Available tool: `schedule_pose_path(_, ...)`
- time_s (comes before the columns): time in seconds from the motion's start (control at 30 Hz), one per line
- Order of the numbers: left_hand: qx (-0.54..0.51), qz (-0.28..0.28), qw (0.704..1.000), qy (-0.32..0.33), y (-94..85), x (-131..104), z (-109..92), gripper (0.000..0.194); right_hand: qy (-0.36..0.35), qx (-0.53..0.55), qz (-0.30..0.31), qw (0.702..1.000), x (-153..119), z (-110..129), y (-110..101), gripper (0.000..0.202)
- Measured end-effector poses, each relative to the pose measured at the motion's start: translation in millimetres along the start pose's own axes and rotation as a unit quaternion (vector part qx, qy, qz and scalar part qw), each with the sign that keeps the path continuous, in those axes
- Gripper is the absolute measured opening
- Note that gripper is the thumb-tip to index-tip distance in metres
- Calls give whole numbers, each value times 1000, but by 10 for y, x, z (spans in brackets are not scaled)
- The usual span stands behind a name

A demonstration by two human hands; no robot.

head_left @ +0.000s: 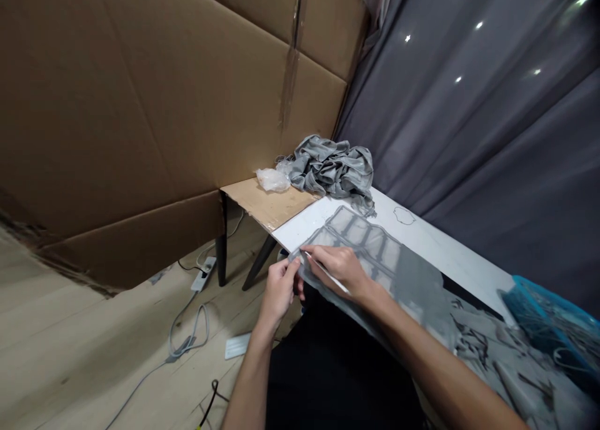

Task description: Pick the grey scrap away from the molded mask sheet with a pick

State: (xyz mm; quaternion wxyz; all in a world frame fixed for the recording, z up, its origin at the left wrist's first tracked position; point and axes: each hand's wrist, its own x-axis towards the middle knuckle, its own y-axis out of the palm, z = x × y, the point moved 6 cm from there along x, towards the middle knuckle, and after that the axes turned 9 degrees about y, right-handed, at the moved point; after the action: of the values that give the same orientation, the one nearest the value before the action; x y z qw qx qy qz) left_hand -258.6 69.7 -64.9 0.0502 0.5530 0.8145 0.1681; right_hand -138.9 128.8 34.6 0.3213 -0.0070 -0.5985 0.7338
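Observation:
Grey fabric with rows of whitish, see-through panels [363,236] lies across the table's front edge and hangs down over it. At its near left corner, my left hand [279,289] is closed, pinching the grey fabric edge between thumb and fingers. My right hand [340,267] is closed around a thin white stick [323,270], whose far end is close to that same corner. Whether the stick's tip goes into the fabric I cannot tell. Further right, more of the grey fabric [424,292] runs under my right forearm.
Crumpled grey cloth [330,167] and a clear plastic bag [273,179] lie at the back. A thin loop [404,215] rests on the white tabletop [422,236]. At right stands a blue basket [539,292]. A large cardboard box [187,99], power strip [204,274] and cables are on the left.

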Motion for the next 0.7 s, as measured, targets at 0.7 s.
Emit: schedule_pose_path(0.7, -7, 6, 1000, -8, 3, 11, 25, 73, 17, 132, -5, 991, -55, -20, -80, 24)
